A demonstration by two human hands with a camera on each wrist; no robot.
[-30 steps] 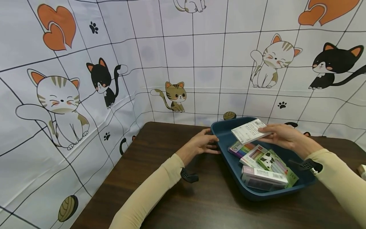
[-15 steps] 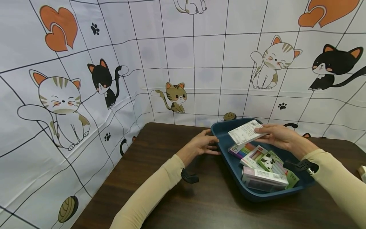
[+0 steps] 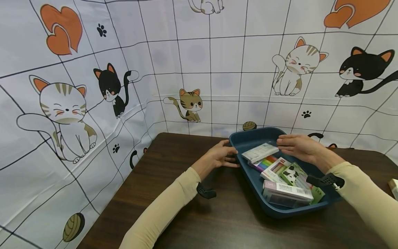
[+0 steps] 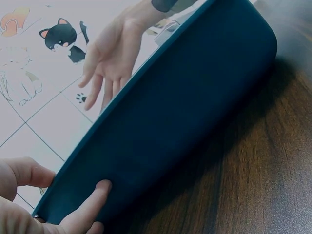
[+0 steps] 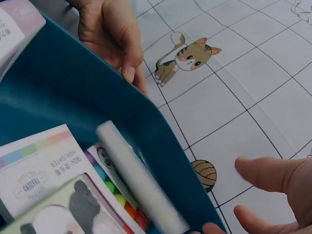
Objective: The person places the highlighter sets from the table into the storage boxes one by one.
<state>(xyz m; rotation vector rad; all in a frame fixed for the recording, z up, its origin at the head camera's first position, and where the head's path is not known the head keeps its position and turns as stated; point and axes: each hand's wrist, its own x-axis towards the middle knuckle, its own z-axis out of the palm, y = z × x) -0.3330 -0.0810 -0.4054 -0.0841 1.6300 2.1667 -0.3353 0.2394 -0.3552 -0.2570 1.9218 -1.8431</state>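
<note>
A blue plastic bin (image 3: 248,137) stands on the table, packed with stationery boxes. At its left rim my left hand (image 3: 218,155) grips the edge, thumb (image 4: 36,174) at the rim and fingers on the outer wall. A flat white box (image 3: 260,152) lies tilted on a rainbow-coloured pack (image 3: 262,164) inside the bin. My right hand (image 3: 300,149) hovers over the bin just right of the white box, fingers extended and holding nothing. Also in the bin are a highlighter box (image 5: 41,165), a green panda box (image 3: 295,175) and a pink-and-clear case (image 3: 287,194).
The dark wooden table (image 3: 192,214) reaches to a white cat-print sheet (image 3: 227,86) hanging behind and at the left. A small pale box (image 3: 394,187) is partly visible at the table's right edge.
My right hand has lowered the white box leftward and let go of it; the box now lies on the rainbow pack. The left hand and bin have stayed put.
</note>
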